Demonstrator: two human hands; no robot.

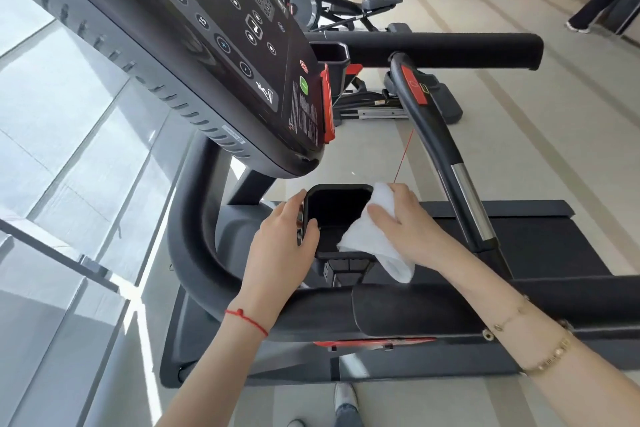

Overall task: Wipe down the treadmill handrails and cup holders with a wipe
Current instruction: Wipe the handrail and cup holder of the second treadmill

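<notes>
A black cup holder [337, 189] sits below the treadmill console, in the middle of the view. My left hand [282, 239] grips its left rim, thumb curled over the edge. My right hand [403, 218] holds a white wipe [363, 239] pressed against the holder's right rim, with the wipe's tail hanging down in front. A black padded handrail [415, 308] runs across just below both hands. A second cup holder [329, 55] and the far handrail [433, 48] lie beyond the console.
The dark console [207, 45] slants overhead at the left. A curved centre grip bar [436, 135] with a red clip and cord rises to the right. The treadmill belt [536, 236] lies right. An exercise bike stands behind. A person's legs [595, 0] are far right.
</notes>
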